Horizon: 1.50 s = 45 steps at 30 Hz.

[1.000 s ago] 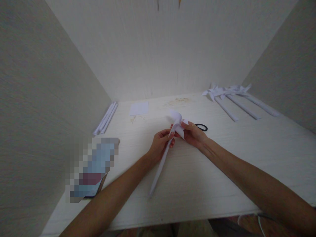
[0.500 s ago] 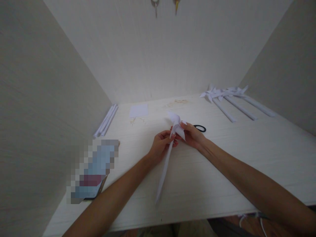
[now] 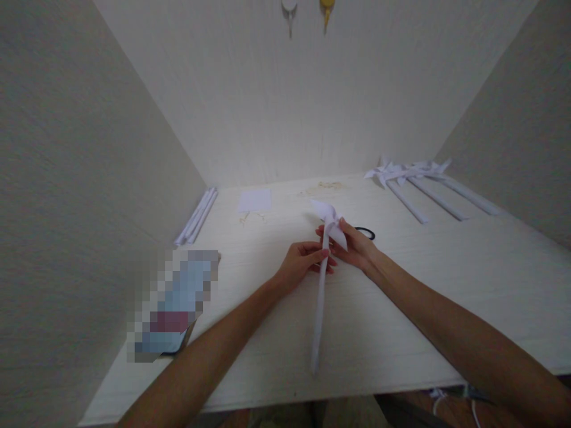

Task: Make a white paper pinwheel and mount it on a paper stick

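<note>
A white paper pinwheel [image 3: 329,221] on a long rolled paper stick [image 3: 319,309] is held above the pale table [image 3: 401,309], near its middle. My left hand [image 3: 303,261] pinches the stick just under the folded head. Behind the head, my right hand [image 3: 354,246] grips the blades with its fingertips. The stick points down towards me, almost straight.
Several finished pinwheels [image 3: 414,178] lie at the back right. Rolled paper sticks [image 3: 196,215] rest by the left wall, a paper square [image 3: 254,200] at the back centre. A black hair tie [image 3: 366,232] sits behind my right hand. A blurred phone [image 3: 172,306] lies front left.
The stick's lower end has swung to the right, from a slant to nearly straight towards me. Both hands kept their hold and shifted slightly right.
</note>
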Tool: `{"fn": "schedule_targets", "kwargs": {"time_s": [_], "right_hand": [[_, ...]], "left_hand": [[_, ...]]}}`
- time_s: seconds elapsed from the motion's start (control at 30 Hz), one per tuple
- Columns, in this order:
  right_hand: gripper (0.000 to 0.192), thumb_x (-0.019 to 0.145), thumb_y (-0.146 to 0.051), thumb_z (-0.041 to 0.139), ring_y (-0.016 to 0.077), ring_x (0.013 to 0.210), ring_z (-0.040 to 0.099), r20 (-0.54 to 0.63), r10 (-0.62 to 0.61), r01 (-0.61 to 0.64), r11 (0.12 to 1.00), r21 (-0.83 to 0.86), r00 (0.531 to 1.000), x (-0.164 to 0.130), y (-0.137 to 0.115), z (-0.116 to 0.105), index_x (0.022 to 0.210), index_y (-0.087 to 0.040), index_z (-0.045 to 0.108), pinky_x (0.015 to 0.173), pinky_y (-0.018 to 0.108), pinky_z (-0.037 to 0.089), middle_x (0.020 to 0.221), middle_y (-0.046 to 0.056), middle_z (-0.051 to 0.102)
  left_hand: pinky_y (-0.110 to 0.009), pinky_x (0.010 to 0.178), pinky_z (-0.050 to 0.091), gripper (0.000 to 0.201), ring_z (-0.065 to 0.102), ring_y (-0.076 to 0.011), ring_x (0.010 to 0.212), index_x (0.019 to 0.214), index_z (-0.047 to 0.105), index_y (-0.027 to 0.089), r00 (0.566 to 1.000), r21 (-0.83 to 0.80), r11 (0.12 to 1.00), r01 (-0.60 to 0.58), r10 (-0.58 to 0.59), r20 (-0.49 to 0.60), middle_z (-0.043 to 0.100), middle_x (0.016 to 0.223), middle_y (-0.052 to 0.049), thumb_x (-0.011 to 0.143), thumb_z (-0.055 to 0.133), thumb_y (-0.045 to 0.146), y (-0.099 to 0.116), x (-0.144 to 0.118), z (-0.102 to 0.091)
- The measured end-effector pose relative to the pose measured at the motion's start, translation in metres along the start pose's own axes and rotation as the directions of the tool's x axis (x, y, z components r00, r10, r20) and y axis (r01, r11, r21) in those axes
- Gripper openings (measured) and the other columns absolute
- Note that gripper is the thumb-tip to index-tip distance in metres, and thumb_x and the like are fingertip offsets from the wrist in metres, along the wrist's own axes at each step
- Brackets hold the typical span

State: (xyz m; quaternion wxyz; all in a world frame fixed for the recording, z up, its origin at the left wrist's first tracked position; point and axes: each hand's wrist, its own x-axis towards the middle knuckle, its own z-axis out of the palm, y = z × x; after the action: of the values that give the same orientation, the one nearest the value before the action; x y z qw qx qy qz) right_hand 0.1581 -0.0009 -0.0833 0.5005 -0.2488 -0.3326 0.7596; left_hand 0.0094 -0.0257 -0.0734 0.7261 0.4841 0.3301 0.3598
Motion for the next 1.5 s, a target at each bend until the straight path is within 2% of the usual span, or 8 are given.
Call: {"fn": "schedule_targets", "kwargs": {"time_s": [0.17, 0.33, 0.6, 0.73, 1.0, 1.1, 1.4, 1.5], "right_hand": [[0.030, 0.061, -0.046, 0.068, 0.0160, 0.066, 0.061, -0.003, -0.025, 0.025, 1.000, 0.016, 1.000, 0.001, 0.003, -0.003, 0.075, -0.021, 0.061, 0.050, 0.025, 0.046, 0.073, 0.001, 0.067], [0.039, 0.063, -0.056, 0.062, 0.0162, 0.074, 0.062, -0.076, -0.047, 0.055, 0.994, 0.099, 0.996, 0.001, 0.003, 0.001, 0.081, -0.022, 0.060, 0.063, 0.027, 0.050, 0.081, 0.002, 0.067], [0.026, 0.079, -0.047, 0.050, 0.0131, 0.093, 0.059, -0.235, -0.045, 0.077, 0.989, 0.127, 0.971, 0.002, -0.004, 0.005, 0.075, -0.021, 0.056, 0.077, 0.024, 0.047, 0.097, 0.004, 0.065], [0.012, 0.072, -0.032, 0.062, 0.0128, 0.090, 0.060, -0.198, -0.040, 0.044, 0.999, 0.019, 0.979, 0.000, -0.003, 0.009, 0.072, -0.021, 0.058, 0.078, 0.024, 0.045, 0.092, 0.003, 0.067], [0.018, 0.057, -0.023, 0.072, 0.0095, 0.068, 0.060, -0.054, -0.106, 0.078, 0.924, -0.375, 0.993, -0.002, 0.007, 0.014, 0.069, -0.018, 0.059, 0.069, 0.024, 0.044, 0.073, -0.001, 0.067], [0.021, 0.054, -0.019, 0.074, 0.0083, 0.061, 0.058, -0.033, -0.140, 0.101, 0.839, -0.534, 0.990, 0.000, 0.010, 0.012, 0.068, -0.017, 0.058, 0.062, 0.022, 0.043, 0.066, -0.003, 0.064], [0.025, 0.051, -0.024, 0.074, 0.0078, 0.050, 0.054, -0.014, -0.183, 0.134, 0.767, -0.627, 0.983, -0.002, 0.013, 0.012, 0.066, -0.017, 0.055, 0.051, 0.022, 0.043, 0.057, -0.004, 0.058], [0.022, 0.052, -0.027, 0.073, 0.0088, 0.049, 0.052, -0.026, -0.246, 0.152, 0.675, -0.722, 0.969, -0.005, 0.014, 0.015, 0.065, -0.017, 0.058, 0.048, 0.022, 0.042, 0.056, -0.003, 0.059]], "left_hand": [[-0.016, 0.034, 0.031, 0.026, 0.044, -0.0039, 0.036, 0.066, 0.063, 0.011, 1.000, 0.086, 0.996, 0.009, -0.009, 0.003, 0.055, 0.048, 0.001, 0.059, 0.069, 0.035, -0.004, 0.004, -0.004], [-0.016, 0.033, 0.030, 0.026, 0.044, -0.0042, 0.035, 0.061, 0.056, 0.012, 0.999, -0.024, 1.000, 0.000, -0.001, -0.048, 0.053, 0.048, 0.003, 0.058, 0.070, 0.034, -0.005, 0.004, -0.005], [-0.014, 0.039, 0.037, 0.025, 0.050, -0.0042, 0.043, 0.069, 0.059, 0.011, 0.934, -0.199, 0.963, -0.182, 0.106, -0.342, 0.058, 0.058, 0.001, 0.058, 0.071, 0.031, 0.002, 0.008, -0.007], [-0.013, 0.041, 0.039, 0.019, 0.051, -0.0036, 0.045, 0.071, 0.059, 0.012, 0.863, -0.267, 0.922, -0.279, 0.119, -0.490, 0.059, 0.061, 0.001, 0.062, 0.068, 0.027, 0.003, 0.011, -0.011], [-0.014, 0.042, 0.039, 0.018, 0.053, -0.0042, 0.047, 0.075, 0.059, 0.013, 0.782, -0.189, 0.899, -0.395, 0.221, -0.582, 0.059, 0.062, 0.001, 0.066, 0.064, 0.028, 0.001, 0.013, -0.015], [-0.014, 0.042, 0.039, 0.019, 0.053, -0.0042, 0.046, 0.075, 0.058, 0.012, 0.770, -0.168, 0.899, -0.405, 0.236, -0.593, 0.058, 0.061, 0.002, 0.066, 0.064, 0.028, 0.000, 0.013, -0.016], [-0.014, 0.041, 0.037, 0.020, 0.050, -0.0031, 0.044, 0.076, 0.058, 0.011, 0.749, -0.151, 0.902, -0.404, 0.232, -0.621, 0.057, 0.059, 0.003, 0.067, 0.062, 0.028, 0.001, 0.014, -0.016], [-0.014, 0.042, 0.038, 0.019, 0.051, -0.0034, 0.044, 0.077, 0.058, 0.012, 0.724, -0.140, 0.900, -0.412, 0.230, -0.651, 0.055, 0.057, 0.004, 0.067, 0.062, 0.028, 0.003, 0.015, -0.017]]}}
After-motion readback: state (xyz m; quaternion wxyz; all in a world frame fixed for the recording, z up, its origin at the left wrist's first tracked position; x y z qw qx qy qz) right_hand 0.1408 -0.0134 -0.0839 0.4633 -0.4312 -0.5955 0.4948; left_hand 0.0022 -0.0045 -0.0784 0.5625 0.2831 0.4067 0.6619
